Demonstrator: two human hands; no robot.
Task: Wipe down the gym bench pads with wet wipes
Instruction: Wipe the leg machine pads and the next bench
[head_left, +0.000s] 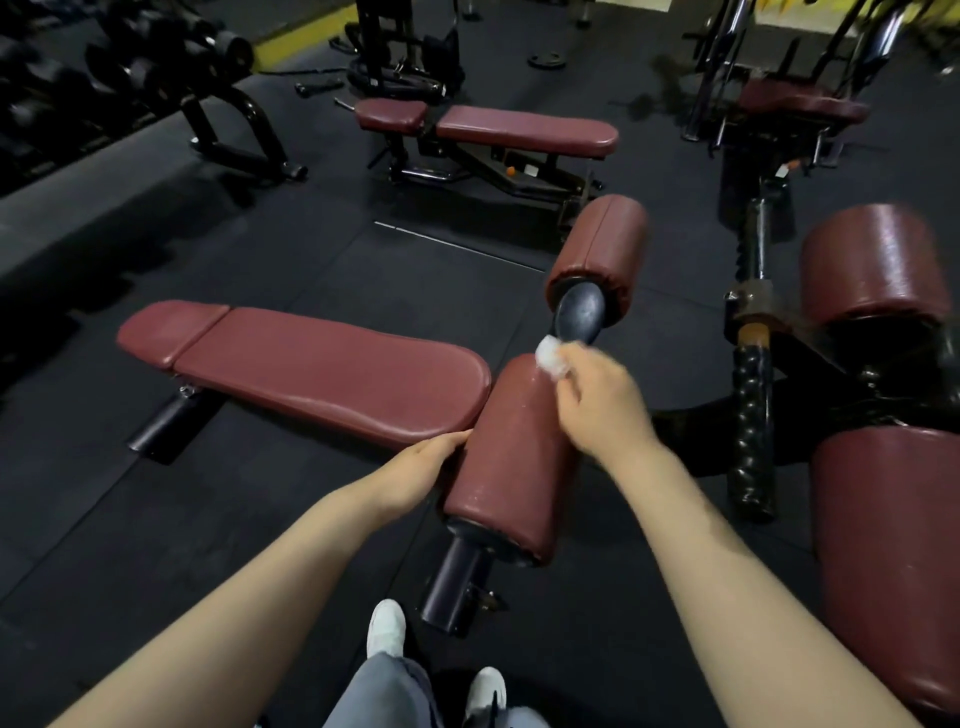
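- A person's right hand (597, 395) pinches a crumpled white wet wipe (551, 359) in curled fingers, pressing it to the far end of a maroon roller pad (511, 457) at the foot of a flat gym bench; the wad sits where the pad meets the black hub (579, 312) that joins it to a second roller pad (600, 249) beyond.
- The left hand (421, 470) rests against the near roller pad's left flank, fingers extended along it rather than wrapped round it, apparently steadying it; it holds nothing.
- The pad's long axis runs from near the person's feet, up and away to the right; the wipe is at its far tip, so the unwiped length lies back toward the body, and a pull along that axis looks the likely next stroke.
- The right hand is the nearer to that end; its forearm reaches in from the lower right, wrist bent down over the pad.
- The bench's long maroon surface (322, 374) stretches away to the left, its end just beside the roller pad; faint streaks on the roller pad may be moisture, though that cannot be told for sure.
- Another bench (519, 130) stands well apart on the black rubber floor (156, 545).
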